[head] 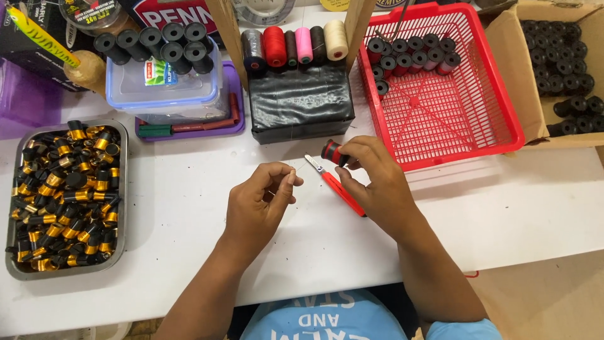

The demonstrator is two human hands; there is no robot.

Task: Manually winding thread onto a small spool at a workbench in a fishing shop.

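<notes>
Two hands at work, centre of white bench [189, 189].

- Right hand [371, 186]: fingers closed round small black spool w/ red thread [331, 153], held just above bench at approx 12 o'clock from the palm; probably kept clear of the top so it can turn freely.
- Left hand [261, 201]: thumb & forefinger pinched narrow, seemingly on a fine thread end; thread itself too thin to confirm. Sits at 9 o'clock from right hand, apart from it.
- Red-handled snips [336, 189]: lie on bench between hands, partly under right hand, handy for cutting.
- Red basket [503, 113], 2 o'clock: wound spools rowed at far end, within right-hand reach.
- Cardboard box [503, 38], 3 o'clock edge: black spools.
- Metal tray [123, 189], 9 o'clock: heap of black/gold caps.
- Thread cones [296, 44], 12 o'clock: black, red, brown, pink, cream, on black block.
- Clear lidded tub [163, 88], 11 o'clock: black spools on top.
</notes>
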